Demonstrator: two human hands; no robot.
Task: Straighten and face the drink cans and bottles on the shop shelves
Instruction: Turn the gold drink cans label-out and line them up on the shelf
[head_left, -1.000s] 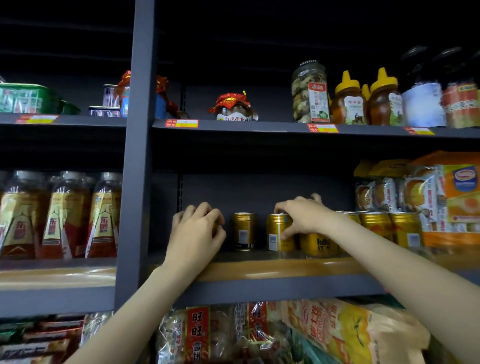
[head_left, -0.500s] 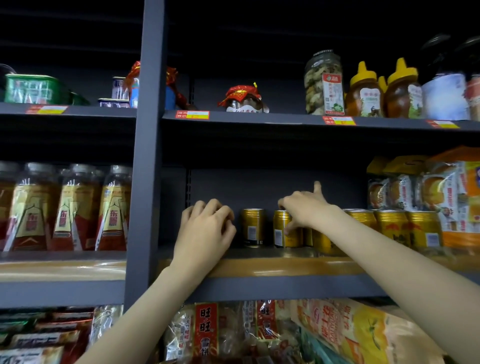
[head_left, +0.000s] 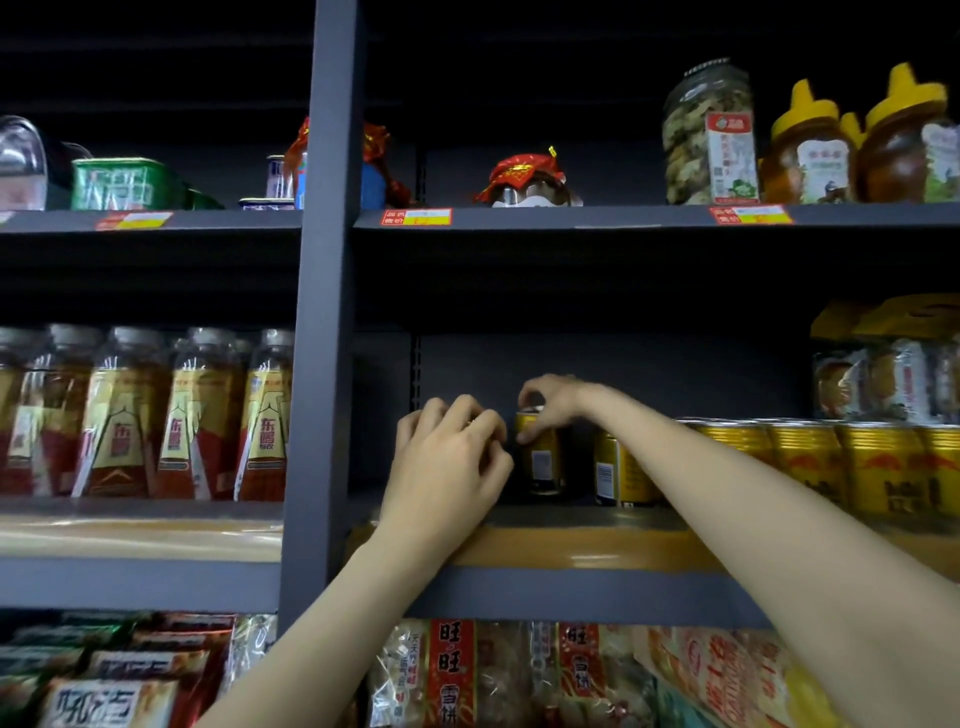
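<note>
Small gold drink cans stand on the middle shelf (head_left: 582, 551). My right hand (head_left: 550, 405) reaches in from the right and grips the top of one gold can (head_left: 540, 465), whose barcode side faces out. My left hand (head_left: 447, 457) is just left of it, fingers curled round something almost wholly hidden; a gold glint between the fingers suggests another can. A second free gold can (head_left: 618, 475) stands behind my right forearm. A row of gold cans (head_left: 810, 462) continues to the right. Bottles with red and gold labels (head_left: 182, 415) fill the left bay.
A dark upright post (head_left: 322, 312) splits the two bays. Jars and honey bottles (head_left: 810, 150) stand on the top shelf. Boxed snacks (head_left: 883, 374) sit behind the cans at right. Bagged snacks (head_left: 457, 675) fill the shelf below.
My right hand has shifted left and now grips the top of the can beside my left hand. My left hand has stayed curled in the same spot. The view has moved.
</note>
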